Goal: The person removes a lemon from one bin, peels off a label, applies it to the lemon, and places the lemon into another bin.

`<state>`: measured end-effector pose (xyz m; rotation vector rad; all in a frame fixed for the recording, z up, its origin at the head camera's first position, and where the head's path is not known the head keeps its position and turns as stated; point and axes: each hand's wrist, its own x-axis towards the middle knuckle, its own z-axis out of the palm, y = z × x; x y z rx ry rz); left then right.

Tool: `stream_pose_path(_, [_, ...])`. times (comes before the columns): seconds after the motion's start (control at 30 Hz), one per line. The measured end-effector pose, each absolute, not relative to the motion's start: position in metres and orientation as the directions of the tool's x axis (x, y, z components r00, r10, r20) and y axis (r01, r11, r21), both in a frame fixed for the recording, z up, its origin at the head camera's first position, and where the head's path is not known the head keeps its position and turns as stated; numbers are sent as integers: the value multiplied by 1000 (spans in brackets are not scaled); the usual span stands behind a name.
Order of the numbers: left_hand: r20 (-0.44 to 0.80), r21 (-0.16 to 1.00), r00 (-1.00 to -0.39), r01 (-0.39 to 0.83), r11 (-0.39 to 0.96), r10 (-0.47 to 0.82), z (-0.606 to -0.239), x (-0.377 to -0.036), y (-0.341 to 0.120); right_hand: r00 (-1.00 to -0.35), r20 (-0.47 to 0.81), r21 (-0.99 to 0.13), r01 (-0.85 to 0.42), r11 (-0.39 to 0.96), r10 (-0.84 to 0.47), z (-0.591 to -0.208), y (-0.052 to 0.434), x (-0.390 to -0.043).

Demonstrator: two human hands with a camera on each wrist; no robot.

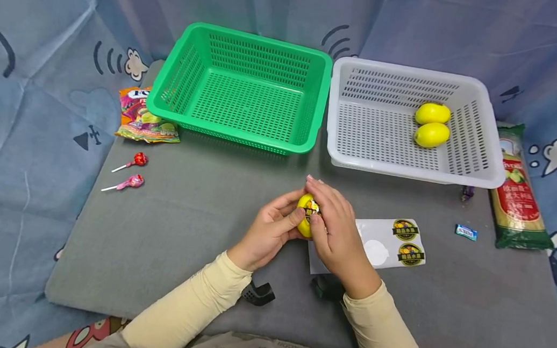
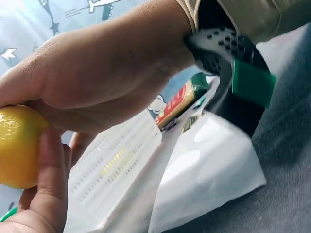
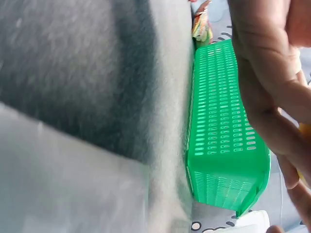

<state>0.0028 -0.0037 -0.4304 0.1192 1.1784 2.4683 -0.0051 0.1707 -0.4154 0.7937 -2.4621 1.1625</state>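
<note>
Nearest, two cream sleeves [image 1: 192, 303] reaching in from the bottom edge over the grey mat [image 1: 157, 241]. Just beyond, both hands meeting mid-mat around a yellow lemon [image 1: 306, 215]: left hand [image 1: 267, 232] curled about its left side with the thumb laid across the front, right hand [image 1: 336, 229] closed over its right side, fingertips pressing on a round dark-and-yellow sticker [image 1: 312, 213] at the fruit's face. Lemon raised just above the mat, clasped between both palms. Directly right of the hands, partly under the right one, a white sticker sheet [image 1: 380, 243] lying flat on the mat, bearing two more round stickers near its right end. Further right, a small blue-wrapped candy [image 1: 466, 232], then a long green and red packet [image 1: 517, 190] along the mat's right edge. Off to the left, well apart from the hands, two lollipops [image 1: 130, 172] side by side. Farther back, a colourful snack bag [image 1: 142, 116] just left of a green basket [image 1: 312, 106], and touching beside it a white basket [image 1: 477, 172] holding two lemons [image 1: 431, 124] against its right wall.
</note>
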Motion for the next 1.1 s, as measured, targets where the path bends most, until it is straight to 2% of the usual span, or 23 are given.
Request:
stream_pose_path(0.27, [-122,776,-916,-327,-539,381,-435,4,-10,-894,272,-667,-442,600,-357,-419,170,-3])
stream_pose_path(0.47, [-77,769,-915,-308,-560,397,-425,4,-15,-917,137,-737,-347,580,-374,-421,176,3])
stream_pose_path(0.7, [-10,752,-915,-273,-600,403,-423,-4,-19,-926,148,-773,-327,544,-347,-414,179,9])
stream_pose_path(1.1, [56,857,-907,-170,-486,417,-423,-4,-18,-877,271,-735,-454,503,-397,-404,172,16])
